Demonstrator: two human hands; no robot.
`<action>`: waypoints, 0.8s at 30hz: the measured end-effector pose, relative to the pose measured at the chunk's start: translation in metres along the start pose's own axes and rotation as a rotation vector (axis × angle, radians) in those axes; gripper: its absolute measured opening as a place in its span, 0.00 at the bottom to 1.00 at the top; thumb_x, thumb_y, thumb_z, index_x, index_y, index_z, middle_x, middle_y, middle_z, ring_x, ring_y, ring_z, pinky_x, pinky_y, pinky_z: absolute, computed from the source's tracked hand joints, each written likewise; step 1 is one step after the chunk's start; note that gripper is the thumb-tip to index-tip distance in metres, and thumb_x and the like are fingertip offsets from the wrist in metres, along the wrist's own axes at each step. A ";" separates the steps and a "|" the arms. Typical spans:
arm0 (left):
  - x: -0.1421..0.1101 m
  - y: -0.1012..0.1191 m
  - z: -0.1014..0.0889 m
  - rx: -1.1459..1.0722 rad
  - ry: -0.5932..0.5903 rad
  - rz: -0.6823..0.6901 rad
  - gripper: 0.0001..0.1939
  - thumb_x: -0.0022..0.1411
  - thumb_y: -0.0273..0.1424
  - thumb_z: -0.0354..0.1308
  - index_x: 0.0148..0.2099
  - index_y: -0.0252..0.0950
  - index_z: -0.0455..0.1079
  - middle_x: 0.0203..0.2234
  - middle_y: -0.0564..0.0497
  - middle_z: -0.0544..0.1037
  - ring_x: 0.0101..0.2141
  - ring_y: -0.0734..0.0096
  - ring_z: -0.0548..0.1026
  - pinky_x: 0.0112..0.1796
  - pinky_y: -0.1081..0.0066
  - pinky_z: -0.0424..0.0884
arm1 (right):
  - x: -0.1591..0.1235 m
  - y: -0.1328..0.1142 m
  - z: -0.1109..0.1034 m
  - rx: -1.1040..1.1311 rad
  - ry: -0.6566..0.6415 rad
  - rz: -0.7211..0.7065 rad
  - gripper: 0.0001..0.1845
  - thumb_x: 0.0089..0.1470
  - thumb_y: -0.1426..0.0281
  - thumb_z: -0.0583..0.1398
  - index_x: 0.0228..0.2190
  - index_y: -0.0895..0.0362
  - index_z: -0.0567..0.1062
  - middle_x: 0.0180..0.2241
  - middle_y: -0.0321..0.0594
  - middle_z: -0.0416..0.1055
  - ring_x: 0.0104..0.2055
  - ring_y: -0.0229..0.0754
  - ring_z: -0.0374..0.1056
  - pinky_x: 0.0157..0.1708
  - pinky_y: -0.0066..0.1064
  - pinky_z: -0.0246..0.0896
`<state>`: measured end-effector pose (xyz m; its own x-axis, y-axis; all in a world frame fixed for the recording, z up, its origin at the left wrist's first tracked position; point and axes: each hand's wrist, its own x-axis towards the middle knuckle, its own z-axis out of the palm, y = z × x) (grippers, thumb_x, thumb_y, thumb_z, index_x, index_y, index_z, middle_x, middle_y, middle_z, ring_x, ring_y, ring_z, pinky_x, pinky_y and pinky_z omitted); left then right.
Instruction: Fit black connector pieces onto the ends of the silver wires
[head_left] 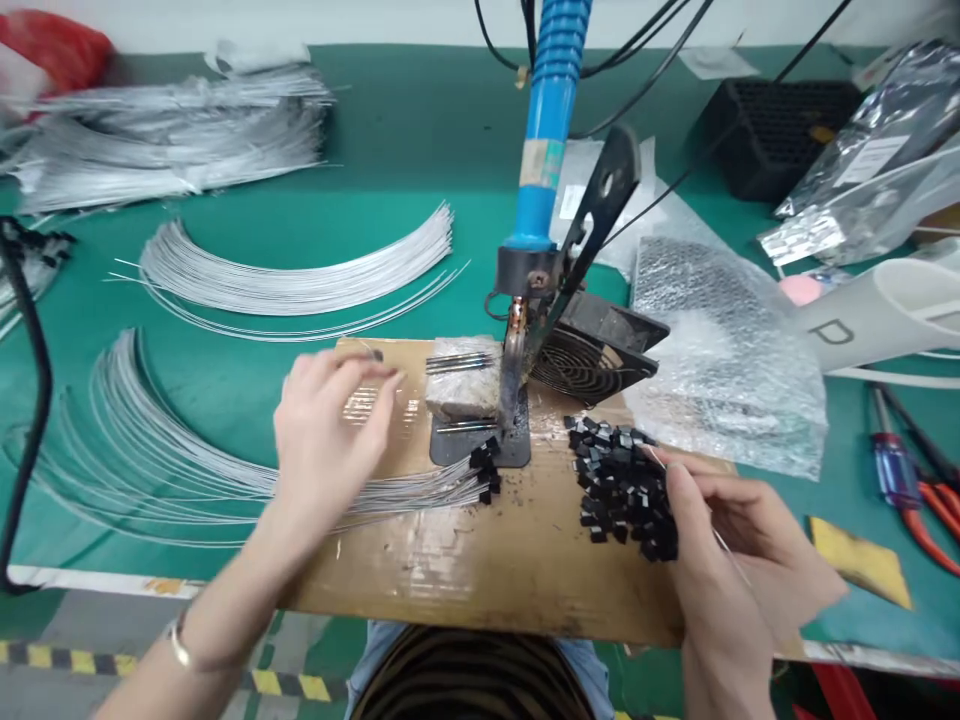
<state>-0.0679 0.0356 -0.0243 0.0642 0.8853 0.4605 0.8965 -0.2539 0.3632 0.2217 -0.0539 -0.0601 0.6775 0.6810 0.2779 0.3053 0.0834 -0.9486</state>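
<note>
My left hand [326, 425] is raised over the cardboard, its thumb and index fingertips close together. A small dark spot shows by those fingertips, but I cannot make out what they hold. Beneath this hand runs a fan of thin white wires [427, 492] with small black pieces [486, 468] on their right ends. My right hand [731, 540] pinches a thin white wire [658, 458] between thumb and index finger. Its tip is at a heap of small black plastic pieces [619, 490], and its tail crosses the palm.
A soldering iron [516, 350] with a blue hose [551, 110] stands mid-bench beside a wrapped block [461, 395] and small fan [592, 350]. More wires [285, 285] lie behind on the green mat. Bubble wrap [720, 350], a screwdriver [892, 465] and a yellow sponge [862, 562] lie right.
</note>
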 end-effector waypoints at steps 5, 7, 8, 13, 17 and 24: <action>0.081 -0.046 0.044 0.040 -0.218 -0.021 0.07 0.69 0.34 0.63 0.46 0.37 0.77 0.42 0.43 0.77 0.45 0.54 0.75 0.52 0.56 0.69 | 0.002 0.007 0.000 0.011 0.053 -0.010 0.12 0.54 0.64 0.74 0.28 0.56 0.79 0.35 0.47 0.83 0.38 0.52 0.81 0.46 0.44 0.77; 0.100 -0.052 0.062 0.043 -0.253 -0.023 0.07 0.68 0.32 0.64 0.44 0.35 0.77 0.43 0.42 0.75 0.47 0.52 0.74 0.52 0.56 0.69 | 0.003 0.009 0.000 0.010 0.053 -0.015 0.13 0.53 0.63 0.74 0.28 0.56 0.79 0.34 0.46 0.83 0.38 0.51 0.82 0.45 0.43 0.78; 0.106 -0.054 0.070 0.049 -0.264 -0.027 0.05 0.68 0.31 0.64 0.43 0.35 0.77 0.44 0.42 0.74 0.49 0.51 0.73 0.53 0.55 0.68 | 0.003 0.010 -0.001 0.008 0.054 -0.014 0.13 0.53 0.63 0.74 0.28 0.57 0.79 0.34 0.45 0.83 0.38 0.50 0.82 0.45 0.42 0.78; 0.114 -0.058 0.085 0.084 -0.295 -0.048 0.06 0.70 0.32 0.63 0.45 0.34 0.75 0.49 0.45 0.77 0.53 0.55 0.73 0.56 0.50 0.70 | 0.003 0.012 -0.002 0.020 0.041 -0.006 0.11 0.54 0.65 0.74 0.30 0.57 0.80 0.35 0.44 0.84 0.38 0.47 0.82 0.45 0.37 0.77; 0.111 -0.063 0.076 0.119 -0.282 -0.024 0.08 0.72 0.33 0.61 0.49 0.33 0.74 0.53 0.44 0.76 0.57 0.53 0.72 0.58 0.48 0.68 | 0.002 0.011 -0.002 0.009 0.040 0.016 0.13 0.53 0.62 0.75 0.29 0.56 0.80 0.35 0.43 0.84 0.38 0.48 0.82 0.44 0.37 0.77; 0.104 -0.066 0.070 0.126 -0.276 -0.035 0.14 0.72 0.37 0.61 0.54 0.34 0.73 0.55 0.42 0.75 0.58 0.50 0.72 0.60 0.45 0.66 | 0.001 0.011 -0.004 -0.026 0.013 0.038 0.15 0.54 0.59 0.74 0.29 0.56 0.79 0.35 0.44 0.84 0.39 0.49 0.81 0.43 0.39 0.76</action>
<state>-0.0899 0.1713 -0.0569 0.1331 0.9696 0.2054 0.9466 -0.1858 0.2634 0.2285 -0.0550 -0.0694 0.6971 0.6741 0.2441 0.2967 0.0387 -0.9542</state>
